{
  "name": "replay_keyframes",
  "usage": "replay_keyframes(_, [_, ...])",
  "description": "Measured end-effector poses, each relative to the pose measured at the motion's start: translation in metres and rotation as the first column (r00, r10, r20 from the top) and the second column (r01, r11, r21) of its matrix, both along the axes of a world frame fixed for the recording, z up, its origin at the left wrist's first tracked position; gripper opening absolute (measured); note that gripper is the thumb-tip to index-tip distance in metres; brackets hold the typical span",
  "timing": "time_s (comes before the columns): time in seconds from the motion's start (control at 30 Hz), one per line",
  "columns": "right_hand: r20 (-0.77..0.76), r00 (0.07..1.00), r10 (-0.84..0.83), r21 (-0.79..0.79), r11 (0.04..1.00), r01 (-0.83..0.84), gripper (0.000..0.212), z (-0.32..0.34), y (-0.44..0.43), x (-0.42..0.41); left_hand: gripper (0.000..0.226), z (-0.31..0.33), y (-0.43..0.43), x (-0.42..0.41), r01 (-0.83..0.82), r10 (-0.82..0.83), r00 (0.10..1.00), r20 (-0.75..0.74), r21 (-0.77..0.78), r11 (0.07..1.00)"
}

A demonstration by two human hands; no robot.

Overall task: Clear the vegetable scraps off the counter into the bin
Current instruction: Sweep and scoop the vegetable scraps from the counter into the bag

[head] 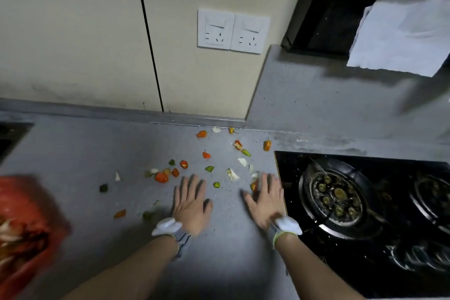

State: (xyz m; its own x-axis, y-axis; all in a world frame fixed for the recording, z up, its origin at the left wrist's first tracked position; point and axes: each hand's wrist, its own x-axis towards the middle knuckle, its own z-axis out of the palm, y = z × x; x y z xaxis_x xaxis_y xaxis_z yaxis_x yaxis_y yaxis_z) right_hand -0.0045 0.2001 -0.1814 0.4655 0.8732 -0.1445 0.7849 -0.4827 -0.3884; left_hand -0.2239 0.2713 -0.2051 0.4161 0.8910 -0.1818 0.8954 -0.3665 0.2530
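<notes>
**Flat hands behind a scatter of scraps**

The left hand [191,204] and right hand [265,200] lay palm-down on the grey tabletop [73,153], fingers straight, apart, gripping nothing. The vegetable scraps [161,177] were strewn from the fingertips to the wall. The red-lined bin [22,214] sat blurred at the left edge. The scraps would best be raked into one heap, clear of the gas hob [341,197], then swept left. By a rough count there were ten orange-red bits, six green and six pale.
</notes>
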Motion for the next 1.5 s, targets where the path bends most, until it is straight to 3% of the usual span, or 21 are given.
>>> replay_keyframes(0.2, [-0.038, 0.995, 0.097, -0.101, 0.990, -0.100, 0.091, -0.024, 0.033, -0.006, 0.076, -0.010, -0.010, 0.018, -0.137, 0.137, 0.989, 0.055, -0.010, 0.991])
replay_keyframes(0.27, [-0.004, 0.991, 0.136, -0.101, 0.986, -0.136, 0.090, -0.025, 0.037, -0.010, 0.075, -0.012, -0.010, 0.019, -0.140, 0.141, 0.989, 0.047, -0.011, 0.990])
replay_keyframes(0.33, [-0.025, 0.962, 0.271, -0.038, 0.961, -0.272, 0.085, -0.028, 0.038, -0.013, 0.075, -0.014, -0.007, 0.021, -0.143, 0.144, 0.988, 0.060, -0.021, 0.989])
replay_keyframes(0.43, [-0.027, 0.804, 0.595, 0.137, 0.798, -0.586, 0.074, -0.032, 0.040, -0.022, 0.074, -0.016, -0.002, 0.026, -0.164, 0.164, 0.984, 0.077, -0.002, 0.986])
replay_keyframes(0.5, [-0.010, 0.744, 0.668, 0.259, 0.720, -0.643, 0.065, -0.029, 0.052, -0.011, 0.073, -0.017, 0.004, 0.029, -0.162, 0.161, 0.983, 0.088, 0.007, 0.987])
replay_keyframes(0.57, [-0.002, 0.764, 0.645, 0.344, 0.718, -0.605, 0.055, -0.019, 0.072, 0.016, 0.071, -0.018, 0.008, 0.026, -0.152, 0.149, 0.985, 0.091, 0.031, 0.988])
replay_keyframes(0.63, [0.017, 0.856, 0.517, 0.342, 0.801, -0.491, 0.052, -0.015, 0.100, 0.056, 0.066, -0.017, 0.015, 0.022, -0.160, 0.154, 0.982, 0.107, 0.047, 0.986])
replay_keyframes(0.73, [0.076, 0.978, 0.197, 0.101, 0.974, -0.204, 0.072, -0.014, 0.139, 0.110, 0.063, -0.013, 0.022, 0.015, -0.182, 0.170, 0.978, 0.119, 0.090, 0.979])
replay_keyframes(0.8, [0.075, 0.989, 0.128, -0.089, 0.989, -0.121, 0.082, -0.019, 0.155, 0.119, 0.062, -0.011, 0.027, 0.012, -0.194, 0.182, 0.974, 0.137, 0.086, 0.977])
replay_keyframes(0.87, [0.108, 0.974, 0.199, -0.138, 0.973, -0.183, 0.083, -0.023, 0.163, 0.100, 0.060, -0.009, 0.032, 0.011, -0.191, 0.176, 0.975, 0.138, 0.104, 0.976])
replay_keyframes(1.0, [0.059, 0.905, 0.422, -0.025, 0.907, -0.421, 0.060, -0.019, 0.147, 0.030, 0.060, -0.006, 0.042, 0.012, -0.174, 0.160, 0.979, 0.123, 0.112, 0.978])
replay_keyframes(1.07, [0.035, 0.839, 0.543, -0.009, 0.840, -0.543, 0.054, -0.012, 0.138, 0.001, 0.062, -0.004, 0.047, 0.013, -0.172, 0.160, 0.979, 0.123, 0.100, 0.980])
replay_keyframes(1.17, [0.147, 0.677, 0.721, 0.075, 0.675, -0.734, 0.048, -0.002, 0.136, -0.017, 0.061, -0.002, 0.052, 0.007, -0.157, 0.140, 0.981, 0.131, 0.128, 0.979])
replay_keyframes(1.23, [0.227, 0.641, 0.733, 0.164, 0.620, -0.767, 0.044, 0.001, 0.154, -0.008, 0.058, 0.001, 0.053, 0.000, -0.160, 0.135, 0.976, 0.173, 0.139, 0.977])
replay_keyframes(1.3, [0.228, 0.753, 0.618, 0.146, 0.743, -0.654, 0.047, 0.000, 0.185, 0.009, 0.057, 0.006, 0.054, -0.007, -0.174, 0.140, 0.968, 0.210, 0.155, 0.972])
replay_keyframes(1.37, [0.173, 0.876, 0.451, 0.022, 0.887, -0.461, 0.054, -0.002, 0.215, 0.024, 0.055, 0.009, 0.053, -0.012, -0.189, 0.147, 0.961, 0.233, 0.172, 0.967])
replay_keyframes(1.43, [0.142, 0.904, 0.402, -0.088, 0.915, -0.393, 0.059, -0.007, 0.231, 0.023, 0.054, 0.010, 0.053, -0.021, -0.214, 0.168, 0.955, 0.246, 0.172, 0.962])
replay_keyframes(1.5, [0.156, 0.877, 0.455, -0.122, 0.890, -0.440, 0.059, -0.008, 0.229, 0.013, 0.055, 0.011, 0.054, -0.026, -0.229, 0.179, 0.947, 0.268, 0.165, 0.959])
